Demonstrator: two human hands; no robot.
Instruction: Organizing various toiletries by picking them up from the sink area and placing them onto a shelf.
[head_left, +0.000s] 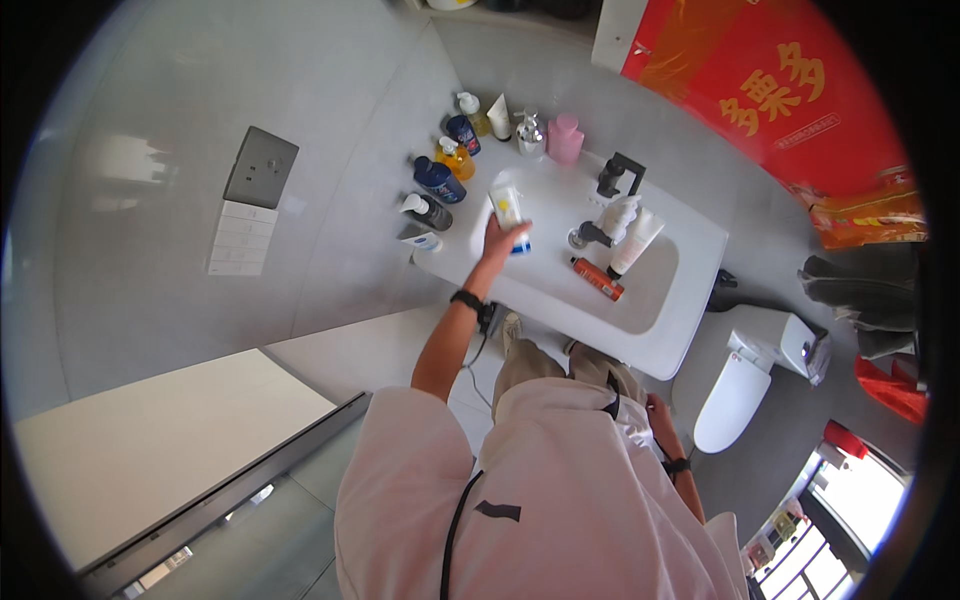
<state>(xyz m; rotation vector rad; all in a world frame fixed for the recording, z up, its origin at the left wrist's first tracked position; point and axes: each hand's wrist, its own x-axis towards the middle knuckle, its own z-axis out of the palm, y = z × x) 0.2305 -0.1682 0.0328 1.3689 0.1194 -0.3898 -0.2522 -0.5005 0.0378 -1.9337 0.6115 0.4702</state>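
My left hand (501, 241) grips a white squeeze tube (507, 204) with a yellow mark and a blue cap, over the left side of the white washbasin (555, 306). Down by my right hip hangs my right hand (658, 417), close to the trousers; its fingers are partly hidden. In the basin lie an orange-red tube (597, 279) and a pale tube with a black cap (636, 243). Beside them is a white item (619, 217) with a black part, too small to identify. The drain (577, 237) is next to it.
Pump bottles and tubes line the basin's left and back rim, among them a dark blue bottle (439, 178), a silver pump bottle (530, 135) and a pink bottle (565, 139). A black faucet (619, 174) rises behind the bowl. The toilet (733, 401) stands to the right.
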